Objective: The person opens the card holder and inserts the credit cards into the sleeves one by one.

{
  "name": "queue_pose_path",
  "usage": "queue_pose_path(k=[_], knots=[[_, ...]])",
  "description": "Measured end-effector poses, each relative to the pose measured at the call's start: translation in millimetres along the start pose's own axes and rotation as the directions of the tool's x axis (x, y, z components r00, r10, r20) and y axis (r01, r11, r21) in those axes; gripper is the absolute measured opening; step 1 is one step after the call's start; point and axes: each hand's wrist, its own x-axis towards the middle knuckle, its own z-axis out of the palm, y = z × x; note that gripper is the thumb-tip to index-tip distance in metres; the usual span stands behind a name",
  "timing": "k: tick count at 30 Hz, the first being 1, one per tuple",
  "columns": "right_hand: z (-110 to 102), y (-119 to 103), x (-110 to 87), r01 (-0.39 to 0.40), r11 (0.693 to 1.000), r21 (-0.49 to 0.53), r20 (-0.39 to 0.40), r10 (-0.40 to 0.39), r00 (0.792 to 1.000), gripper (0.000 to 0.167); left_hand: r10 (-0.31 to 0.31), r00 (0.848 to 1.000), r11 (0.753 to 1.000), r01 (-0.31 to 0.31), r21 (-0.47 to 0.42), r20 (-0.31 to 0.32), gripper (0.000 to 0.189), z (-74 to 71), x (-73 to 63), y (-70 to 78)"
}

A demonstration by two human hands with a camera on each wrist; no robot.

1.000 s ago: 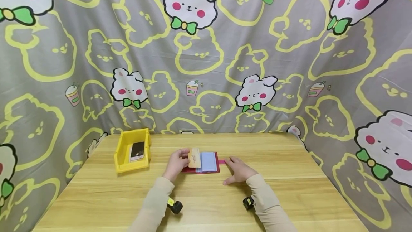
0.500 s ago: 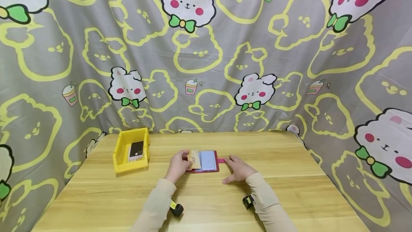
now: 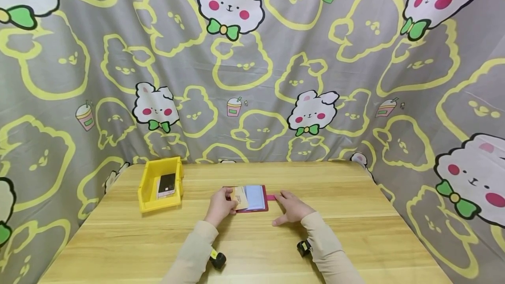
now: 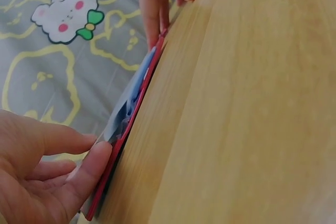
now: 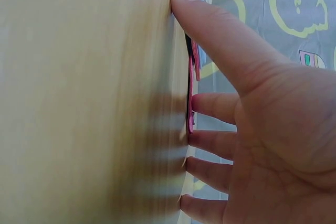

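A small red card holder (image 3: pixel 266 205) lies open on the table, with bluish clear sleeves (image 3: pixel 255 197) on its right side. My left hand (image 3: pixel 221 206) pinches a gold-coloured card (image 3: pixel 239 198) between thumb and fingers, over the holder's left part. In the left wrist view the thumb (image 4: pixel 97 163) is close above the red cover (image 4: pixel 144 93); whether the card's edge sits inside a sleeve cannot be made out. My right hand (image 3: pixel 293 207) has its fingers spread, fingertips resting on the holder's pink strap (image 3: pixel 271 197) and on the tabletop beside it.
To the left stands a yellow bin (image 3: pixel 143 196) containing a black card (image 3: pixel 167 182) and a paler card beneath it. A patterned grey curtain (image 3: pixel 252 143) hangs behind the wooden table (image 3: pixel 260 249). Each wrist carries a small black camera (image 3: pixel 218 259).
My left hand has moved slightly right and nearer, bringing the gold card lower over the holder's left part. The right hand keeps its place on the strap.
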Motion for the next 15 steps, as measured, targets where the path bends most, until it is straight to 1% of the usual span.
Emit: queue_pose_path(k=[6, 8, 15], knots=[[-0.2, -0.8, -0.7, 0.002, 1.0, -0.003, -0.001, -0.002, 1.0, 0.097, 0.009, 1.0, 1.0, -0.009, -0.002, -0.013, 0.062, 1.3, -1.4, 1.5], [0.0, -0.7, -0.8, 0.001, 1.0, -0.002, -0.001, -0.001, 1.0, 0.097, -0.008, 1.0, 1.0, 0.008, -0.007, -0.019, 0.062, 1.7, -1.7, 1.4], [-0.4, -1.2, -1.6, -0.002, 1.0, 0.006, -0.001, 0.002, 1.0, 0.097, -0.019, 0.999, 1.0, 0.018, -0.025, -0.037, 0.057, 1.8, -2.3, -0.3]])
